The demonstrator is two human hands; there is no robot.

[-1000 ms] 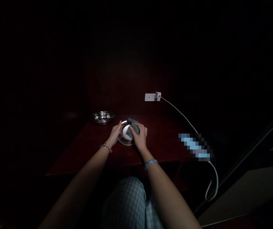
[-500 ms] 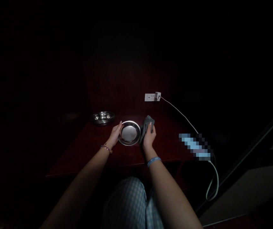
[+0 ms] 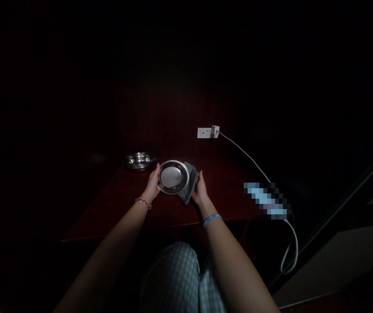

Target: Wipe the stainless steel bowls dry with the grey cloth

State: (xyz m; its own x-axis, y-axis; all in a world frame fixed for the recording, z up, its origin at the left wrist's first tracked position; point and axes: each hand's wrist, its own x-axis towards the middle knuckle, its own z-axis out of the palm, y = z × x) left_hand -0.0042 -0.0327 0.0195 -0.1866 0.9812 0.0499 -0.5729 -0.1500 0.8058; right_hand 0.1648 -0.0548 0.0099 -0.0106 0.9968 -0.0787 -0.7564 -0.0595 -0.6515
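Note:
A shiny round steel plate point(image 3: 171, 178) with a raised rim is tilted toward me above the table. My left hand point(image 3: 152, 184) grips its left edge, thumb on the rim. Against the plate's right side lies a grey cloth point(image 3: 191, 182), partly hidden behind the rim. My right hand point(image 3: 201, 190) holds this cloth to the plate from the right, thumb pointing up; most of its fingers are hidden behind the cloth.
Several stacked steel dishes point(image 3: 139, 161) sit at the back left of the dark red table point(image 3: 108, 221). A wall socket point(image 3: 204, 132) holds a white charger point(image 3: 215, 130), whose cable point(image 3: 245, 153) runs to a blurred-out light-blue object point(image 3: 266, 200) at the right.
The plate has shifted slightly left and up with my left hand. My right hand has moved the cloth left, from beside the plate to behind its right rim.

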